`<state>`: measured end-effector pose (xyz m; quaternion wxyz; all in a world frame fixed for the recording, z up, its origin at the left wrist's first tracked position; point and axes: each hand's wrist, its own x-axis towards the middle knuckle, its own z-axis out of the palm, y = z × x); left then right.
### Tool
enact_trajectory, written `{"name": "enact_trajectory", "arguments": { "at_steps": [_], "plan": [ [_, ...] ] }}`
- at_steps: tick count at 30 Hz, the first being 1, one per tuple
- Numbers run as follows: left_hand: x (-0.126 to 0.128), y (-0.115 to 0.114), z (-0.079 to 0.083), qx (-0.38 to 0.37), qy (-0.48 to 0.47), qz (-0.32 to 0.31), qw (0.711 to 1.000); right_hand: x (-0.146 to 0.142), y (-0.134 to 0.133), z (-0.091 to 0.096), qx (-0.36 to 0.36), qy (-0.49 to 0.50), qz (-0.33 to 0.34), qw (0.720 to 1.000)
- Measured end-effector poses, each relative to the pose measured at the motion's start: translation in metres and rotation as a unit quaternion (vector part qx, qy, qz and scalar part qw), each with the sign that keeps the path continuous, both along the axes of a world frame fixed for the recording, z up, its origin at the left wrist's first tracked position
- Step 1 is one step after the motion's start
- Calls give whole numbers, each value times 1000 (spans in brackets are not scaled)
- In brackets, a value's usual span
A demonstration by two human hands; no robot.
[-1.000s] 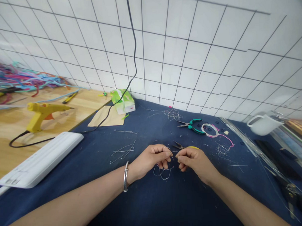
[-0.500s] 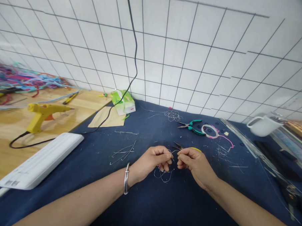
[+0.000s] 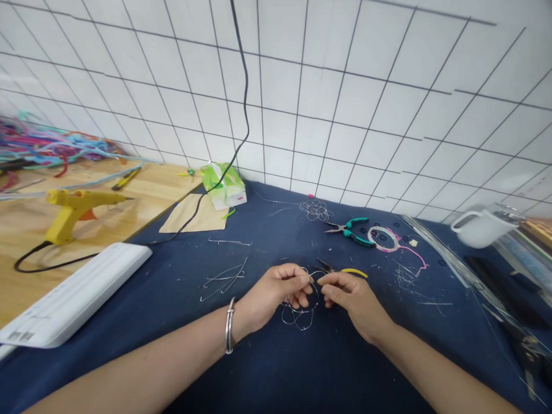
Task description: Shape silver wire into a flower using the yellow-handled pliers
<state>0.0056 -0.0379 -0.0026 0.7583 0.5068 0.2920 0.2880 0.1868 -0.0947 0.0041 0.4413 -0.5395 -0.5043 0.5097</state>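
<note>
Thumb and fingers of my left hand (image 3: 284,287) are pinched on a thin silver wire bent into loops. Below those fingers hang the wire loops (image 3: 303,319), with small pinkish spots near the top. My right hand (image 3: 348,295) is close on the right, its thumb and forefinger closed at the curved wire between the hands; the exact contact is hard to see. Just beyond the right fingers lie pliers with a yellow handle (image 3: 355,272), partly hidden by that hand. A silver bangle (image 3: 229,326) circles my left wrist.
Bent wire pieces (image 3: 224,279) lie left on the dark blue cloth. Farther back are a coiled wire flower shape (image 3: 316,210), green-handled pliers (image 3: 350,228) and a wire ring (image 3: 383,239). A power strip (image 3: 78,295), yellow glue gun (image 3: 75,209) and white mug (image 3: 480,227) stand around.
My right hand has shifted slightly left toward the left fingers, uncovering more of the yellow handle. The left hand keeps its pinch on the wire.
</note>
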Motion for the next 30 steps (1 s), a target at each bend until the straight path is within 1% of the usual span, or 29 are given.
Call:
{"name": "enact_trajectory", "arguments": {
  "at_steps": [4,9,11,17,20,23,25,27,30],
  "plan": [
    [0,1,0,-20,-16,24,999,-1,0,-2,-27,-8,46,999],
    [-1,1,0,-34,-31,25,999,-1,-1,-1,-25,-88,78,993],
    [-1,0,0,-36,-31,20,999,-2,-2,-2,-26,-92,68,993],
    [3,-7,1,-34,-19,-1,999,-7,-3,-4,-38,-39,4,998],
    [4,-9,1,-52,-22,-4,998,-8,-2,0,-35,-19,6,999],
    [3,-9,1,-72,-35,3,997,-5,-1,6,-13,-15,10,1000],
    [2,-9,1,-75,-37,3,997,-1,0,9,6,-44,1,999],
    [2,-8,1,-70,-32,-2,997,3,2,11,28,-97,-3,995],
    [3,-8,1,-60,-21,-8,998,6,5,14,61,-171,8,983]
  ]
}}
